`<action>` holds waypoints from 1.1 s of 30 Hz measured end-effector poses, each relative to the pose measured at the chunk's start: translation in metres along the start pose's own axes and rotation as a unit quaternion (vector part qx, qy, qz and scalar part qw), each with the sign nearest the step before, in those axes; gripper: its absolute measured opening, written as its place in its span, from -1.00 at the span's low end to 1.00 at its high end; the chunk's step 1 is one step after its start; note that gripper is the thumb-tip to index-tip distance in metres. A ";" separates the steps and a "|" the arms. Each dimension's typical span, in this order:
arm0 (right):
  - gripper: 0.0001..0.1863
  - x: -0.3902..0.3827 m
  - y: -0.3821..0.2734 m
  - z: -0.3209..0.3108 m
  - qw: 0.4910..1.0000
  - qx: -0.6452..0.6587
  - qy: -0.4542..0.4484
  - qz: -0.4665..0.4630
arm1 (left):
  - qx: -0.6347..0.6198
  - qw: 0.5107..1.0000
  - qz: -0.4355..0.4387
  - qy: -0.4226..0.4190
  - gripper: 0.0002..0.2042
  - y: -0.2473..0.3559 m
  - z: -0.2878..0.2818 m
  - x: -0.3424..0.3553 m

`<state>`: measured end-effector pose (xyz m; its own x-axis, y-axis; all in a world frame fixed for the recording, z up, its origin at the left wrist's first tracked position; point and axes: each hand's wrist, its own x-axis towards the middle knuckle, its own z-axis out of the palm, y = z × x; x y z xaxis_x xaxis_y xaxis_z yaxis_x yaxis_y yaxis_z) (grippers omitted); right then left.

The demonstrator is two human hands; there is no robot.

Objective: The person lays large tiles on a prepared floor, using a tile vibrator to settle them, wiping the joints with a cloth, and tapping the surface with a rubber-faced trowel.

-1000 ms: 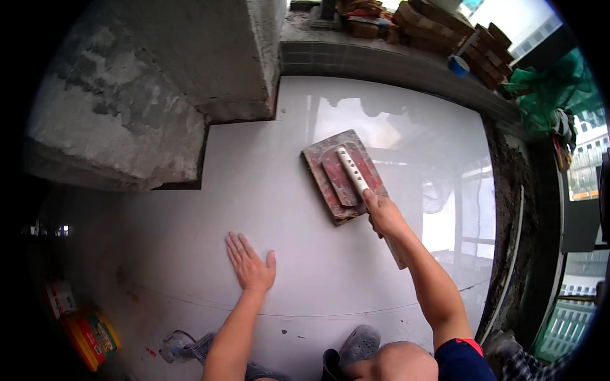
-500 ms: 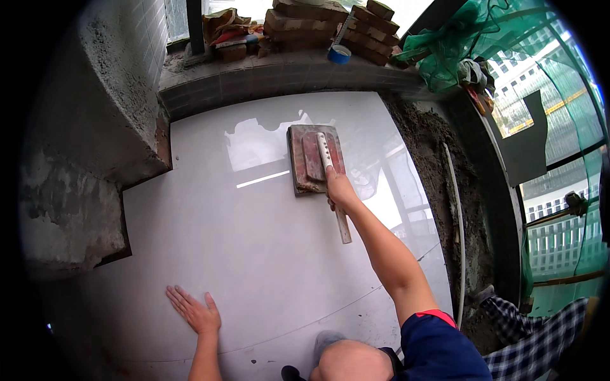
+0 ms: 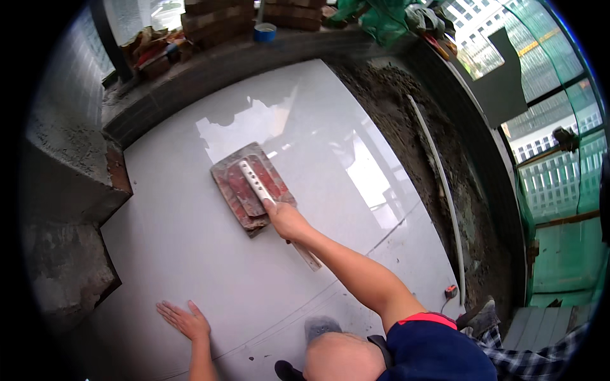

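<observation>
My right hand (image 3: 290,222) is wrapped around the pale handle, pierced with holes, of a tile tamper (image 3: 276,180). The tamper's broad, flat, worn red head lies over a large glossy light-grey tile (image 3: 171,209), and the handle's end sticks out behind my fist. Whether the head touches the tile I cannot tell. My left hand (image 3: 187,320) rests on the tile nearer to me, palm down with fingers stretched and thumb apart, holding nothing. Dark lines cross the pale surface between my hands and my bent knee (image 3: 346,357).
A rough concrete column (image 3: 70,159) borders the tile's left side. Stacked bricks (image 3: 219,25) and a blue tape roll (image 3: 264,33) sit on the far ledge. Along the right run dark mortar (image 3: 438,178) and a white pipe (image 3: 438,171). A small red-and-black object (image 3: 450,291) lies near the right edge.
My view has shifted to the right. The tamper, gripped in my right hand, has moved left and closer over the tile and turned. My left hand stays flat. The small red-and-black object has come into view.
</observation>
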<state>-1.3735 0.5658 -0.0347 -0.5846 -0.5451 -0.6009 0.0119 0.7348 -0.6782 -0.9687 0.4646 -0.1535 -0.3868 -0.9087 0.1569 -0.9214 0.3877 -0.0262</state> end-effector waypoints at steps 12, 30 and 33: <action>-0.38 -0.148 0.073 0.060 0.985 -0.065 -0.114 -0.115 | -0.465 0.861 0.159 -0.131 -0.37 0.179 -0.082 0.099; -0.32 -0.207 0.271 -0.126 0.862 -0.112 0.461 0.179 | -0.176 0.903 0.344 -0.187 -0.34 0.184 -0.107 0.060; 0.17 -0.176 0.275 -0.137 0.878 -0.136 0.407 0.214 | -0.174 0.905 0.341 -0.186 -0.35 0.185 -0.112 0.058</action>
<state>-1.3783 0.9186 -0.0574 -0.9612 0.1912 -0.1988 0.2415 0.9316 -0.2717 -1.1574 0.5005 -0.0387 -0.9065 -0.4040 -0.1227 -0.4212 0.8447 0.3303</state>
